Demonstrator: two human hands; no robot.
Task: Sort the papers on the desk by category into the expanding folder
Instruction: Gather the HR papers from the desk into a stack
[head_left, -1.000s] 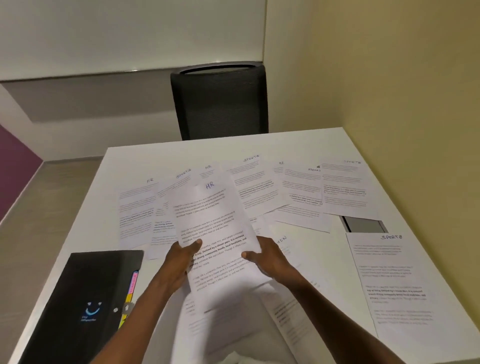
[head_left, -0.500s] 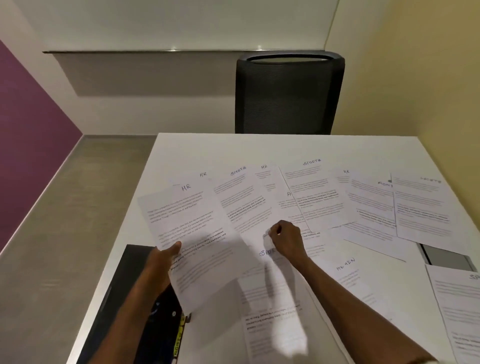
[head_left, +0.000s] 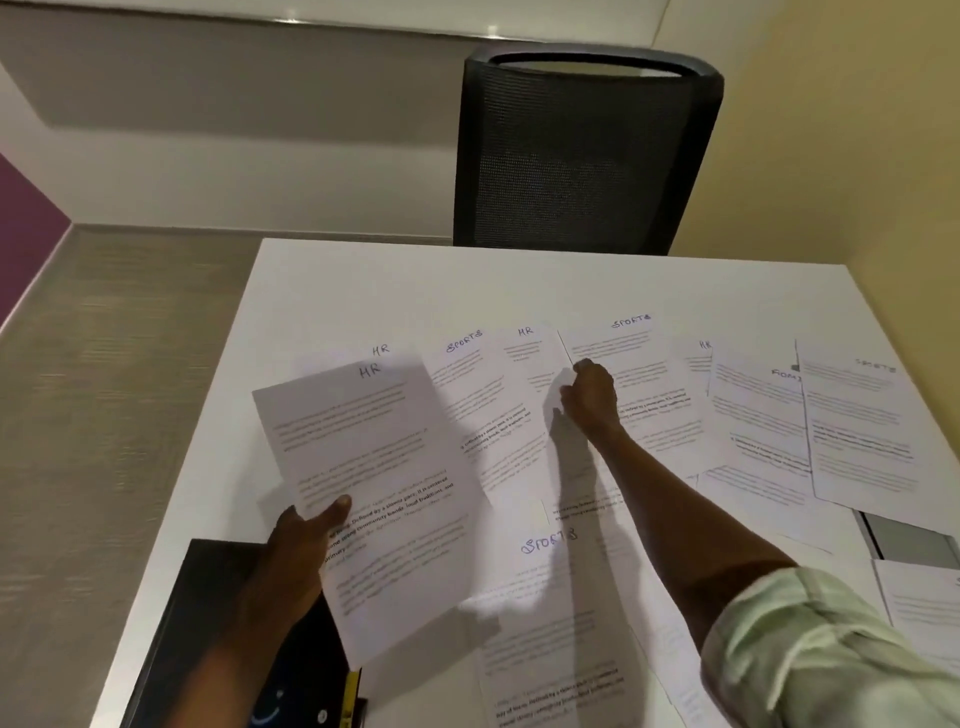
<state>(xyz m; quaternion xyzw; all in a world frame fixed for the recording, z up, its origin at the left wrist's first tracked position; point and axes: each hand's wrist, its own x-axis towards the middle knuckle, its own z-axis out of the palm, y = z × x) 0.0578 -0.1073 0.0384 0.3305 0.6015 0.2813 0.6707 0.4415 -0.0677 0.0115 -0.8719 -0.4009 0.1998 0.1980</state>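
My left hand (head_left: 296, 551) grips a printed sheet headed HR (head_left: 379, 467) by its lower left edge and holds it lifted above the white desk (head_left: 363, 280). My right hand (head_left: 592, 395) reaches far forward, its curled fingers pinching the right edge of another HR sheet (head_left: 524, 353), where a SPORTS sheet (head_left: 649, 374) overlaps it. The black expanding folder (head_left: 208, 623) lies at the desk's near left corner, partly under my left forearm, with coloured tabs showing at its right edge.
More sheets headed HR, SPORTS and one other label fan across the far and right parts of the desk. A SPORTS sheet (head_left: 550, 597) lies close to me. A grey flat object (head_left: 909, 540) peeks out from under papers at right. A black mesh chair (head_left: 582, 156) stands behind the desk.
My right hand let go of the held HR sheet and moved forward to the far row of papers. My left hand carried the sheet leftward, alone. The view swung left.
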